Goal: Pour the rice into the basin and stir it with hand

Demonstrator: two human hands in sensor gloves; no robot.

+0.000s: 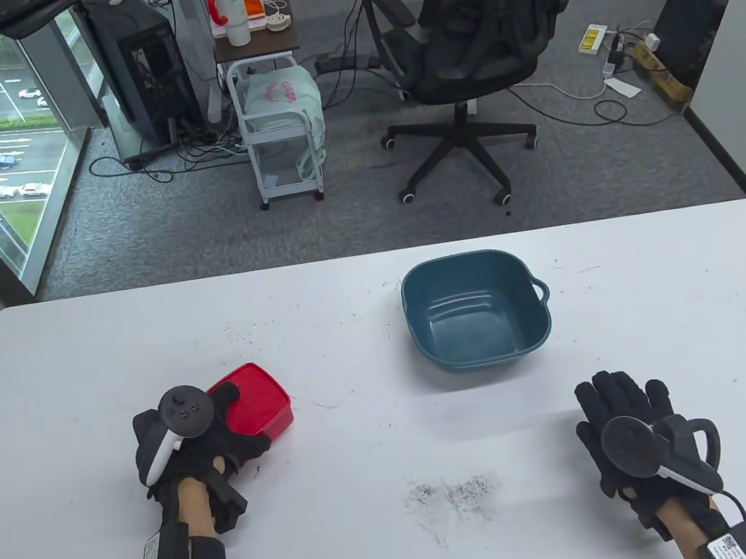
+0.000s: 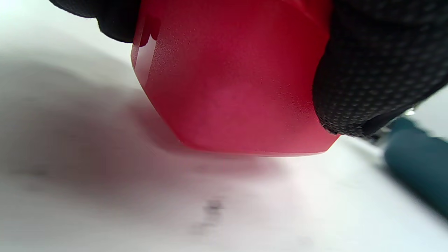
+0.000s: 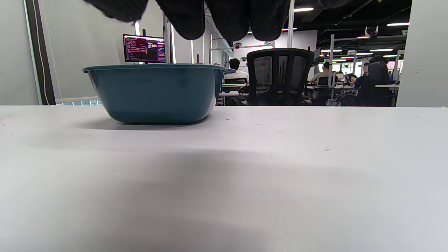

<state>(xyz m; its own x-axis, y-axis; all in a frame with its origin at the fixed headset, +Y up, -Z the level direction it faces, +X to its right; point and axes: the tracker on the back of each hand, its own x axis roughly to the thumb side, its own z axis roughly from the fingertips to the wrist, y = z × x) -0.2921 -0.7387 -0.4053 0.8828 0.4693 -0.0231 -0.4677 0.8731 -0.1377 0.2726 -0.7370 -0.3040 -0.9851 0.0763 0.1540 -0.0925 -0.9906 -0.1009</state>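
A red plastic box [image 1: 261, 399] stands on the white table [image 1: 384, 555] at the left. My left hand [image 1: 235, 423] grips its near end, fingers and thumb curled round it. In the left wrist view the red box [image 2: 231, 87] fills the frame between gloved fingers [image 2: 378, 70]. No rice shows in any view. The teal basin [image 1: 436, 333] sits right of centre and looks empty. It also appears as the teal basin [image 3: 157, 92] in the right wrist view. My right hand [image 1: 615, 398] hovers near the table's front right, fingers straight and holding nothing, with its fingertips [image 3: 224, 17] short of the basin.
A patch of dark specks [image 1: 454, 490] lies on the table between my hands, with finer specks scattered further back. Beyond the far edge stand a black office chair [image 1: 471, 37] and a small white cart [image 1: 279, 126].
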